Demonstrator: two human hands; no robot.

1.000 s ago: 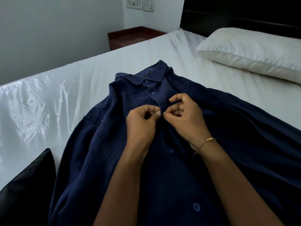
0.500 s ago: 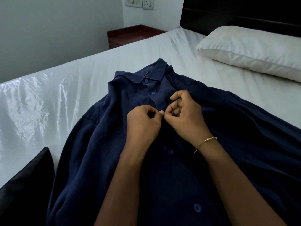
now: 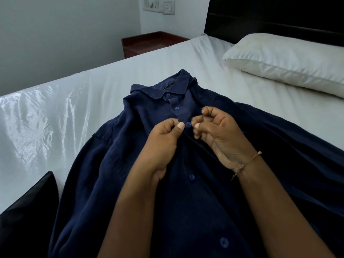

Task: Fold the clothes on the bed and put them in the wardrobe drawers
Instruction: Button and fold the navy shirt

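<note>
1. A dark navy button-front shirt of soft woven cloth (image 3: 186, 183) lies front-up on the white-sheeted bed (image 3: 130, 75), collar toward the head end and hem toward the near edge, spread flat so that its front can be closed before folding.
2. The left hand (image 3: 163, 144) pinches the cloth of the placket between thumb and curled fingers, just left of a small blue button (image 3: 188, 124).
3. The right hand (image 3: 221, 135) pinches the opposite placket edge just right of that button, its other fingers loosely curled; the two hands nearly touch.
4. I judge that the button is being fastened: two above it look done up, those below it not.
5. A white pillow (image 3: 290, 62) lies at the head end, a glossy black cushion (image 3: 28, 220) at the near left corner.
</note>
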